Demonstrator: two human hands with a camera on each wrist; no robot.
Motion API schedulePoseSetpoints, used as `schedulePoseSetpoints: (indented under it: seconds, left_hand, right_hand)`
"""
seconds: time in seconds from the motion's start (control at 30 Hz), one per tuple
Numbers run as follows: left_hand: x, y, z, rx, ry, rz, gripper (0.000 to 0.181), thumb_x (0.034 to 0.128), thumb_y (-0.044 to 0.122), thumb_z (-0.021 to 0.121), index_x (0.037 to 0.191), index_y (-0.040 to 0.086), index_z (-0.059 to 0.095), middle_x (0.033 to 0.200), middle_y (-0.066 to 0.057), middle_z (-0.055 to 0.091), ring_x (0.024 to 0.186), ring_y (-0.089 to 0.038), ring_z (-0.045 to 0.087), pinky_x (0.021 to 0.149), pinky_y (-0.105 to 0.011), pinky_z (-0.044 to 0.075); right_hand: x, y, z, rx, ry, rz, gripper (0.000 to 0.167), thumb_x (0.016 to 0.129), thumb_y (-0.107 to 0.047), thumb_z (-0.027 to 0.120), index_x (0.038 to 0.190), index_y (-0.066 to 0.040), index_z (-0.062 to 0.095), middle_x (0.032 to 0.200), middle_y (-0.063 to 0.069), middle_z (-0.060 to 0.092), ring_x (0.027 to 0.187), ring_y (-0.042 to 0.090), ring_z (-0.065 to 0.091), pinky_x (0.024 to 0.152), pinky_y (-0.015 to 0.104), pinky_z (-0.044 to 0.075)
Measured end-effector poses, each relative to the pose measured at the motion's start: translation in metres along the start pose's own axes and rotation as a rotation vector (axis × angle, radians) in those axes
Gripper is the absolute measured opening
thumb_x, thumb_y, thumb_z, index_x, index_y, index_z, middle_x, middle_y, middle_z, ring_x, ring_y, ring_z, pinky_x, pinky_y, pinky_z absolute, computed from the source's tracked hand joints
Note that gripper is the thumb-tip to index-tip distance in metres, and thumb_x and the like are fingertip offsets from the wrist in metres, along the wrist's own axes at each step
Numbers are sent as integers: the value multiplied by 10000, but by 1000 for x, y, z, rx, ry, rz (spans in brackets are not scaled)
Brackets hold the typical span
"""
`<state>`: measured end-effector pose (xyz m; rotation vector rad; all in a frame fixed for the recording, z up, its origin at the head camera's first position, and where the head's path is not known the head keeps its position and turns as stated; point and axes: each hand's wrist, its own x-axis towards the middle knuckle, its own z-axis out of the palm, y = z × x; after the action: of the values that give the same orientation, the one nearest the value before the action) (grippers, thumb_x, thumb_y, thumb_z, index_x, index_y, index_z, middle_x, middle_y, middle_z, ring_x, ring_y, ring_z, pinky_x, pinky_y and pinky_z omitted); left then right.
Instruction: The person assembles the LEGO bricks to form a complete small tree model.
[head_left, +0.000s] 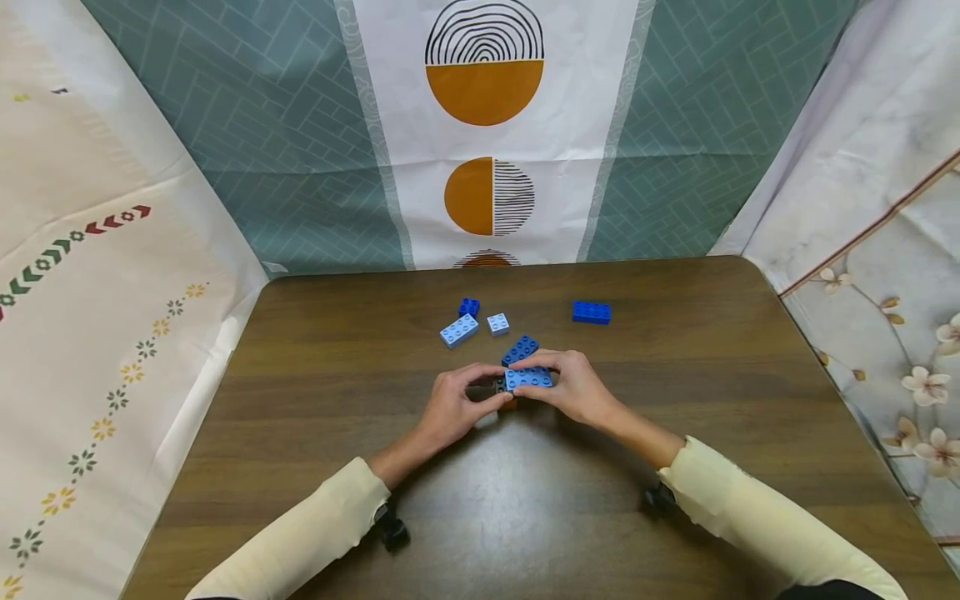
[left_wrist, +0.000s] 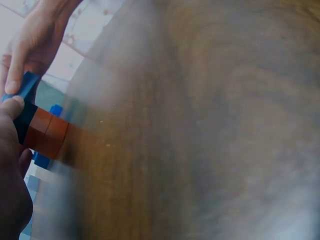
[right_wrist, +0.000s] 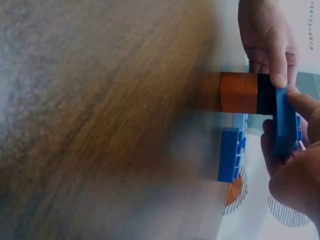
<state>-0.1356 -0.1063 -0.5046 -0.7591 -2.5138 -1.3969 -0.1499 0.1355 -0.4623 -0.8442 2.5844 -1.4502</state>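
Note:
A small stack stands on the table, with orange bricks (right_wrist: 239,93) at the bottom and a black brick (right_wrist: 265,94) above them. On top lies a light blue brick (head_left: 528,377), studs up, jutting out to the right past the stack. My right hand (head_left: 576,388) pinches this blue brick between thumb and fingers on its front and back sides. With thumb and fingers my left hand (head_left: 454,403) grips the black brick at the stack's left side. Whether the blue brick is fully pressed onto the black one, I cannot tell.
Just behind the stack lies a blue brick (head_left: 520,350). Farther back are a pale blue brick (head_left: 459,331), a small pale brick (head_left: 498,324) and a small dark blue brick (head_left: 468,307). Another dark blue brick (head_left: 592,312) lies back right on the wooden table (head_left: 337,350).

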Motion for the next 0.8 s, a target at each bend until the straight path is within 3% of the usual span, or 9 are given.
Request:
schedulePoseSetpoints:
  seconds: [0.2, 0.43, 0.63, 0.8]
  left_hand:
    - [-3, -3, 3, 34, 19, 26, 394, 903, 261, 887, 1252, 128, 760, 1194, -1, 775, 1121, -151, 722, 949, -406, 582]
    - [-3, -5, -6, 38, -39, 12, 444, 936, 291, 850, 1334, 141, 721, 1258, 2, 748, 1148, -158, 712, 961, -404, 584]
    - [4, -10, -20, -2, -50, 3, 335, 1049, 253, 714, 1356, 118, 709, 1287, -8, 738, 1146, -159, 718, 978, -402, 583]
    - [12, -20, -32, 29, 0, -34, 314, 1106, 253, 618, 1357, 89, 709, 1294, 14, 739, 1150, -135, 704, 989, -422, 574]
  right_hand:
    - [-1, -1, 3, 0, -8, 10, 334, 910, -175, 878, 1231, -139, 791, 1266, 63, 742, 1071, 216, 688, 874, 387, 602]
    - [-1, -3, 9, -9, -35, 10, 449, 908, -257, 886, 1321, -163, 738, 1296, 49, 721, 1096, 220, 665, 926, 399, 570]
    - [2, -3, 12, -27, -19, 41, 390, 910, -285, 882, 1266, -157, 789, 1194, 82, 760, 915, 195, 652, 764, 324, 552]
    - [3, -2, 11, -39, -25, 41, 370, 908, -308, 881, 1236, -151, 811, 1175, 85, 773, 864, 180, 610, 712, 289, 508]
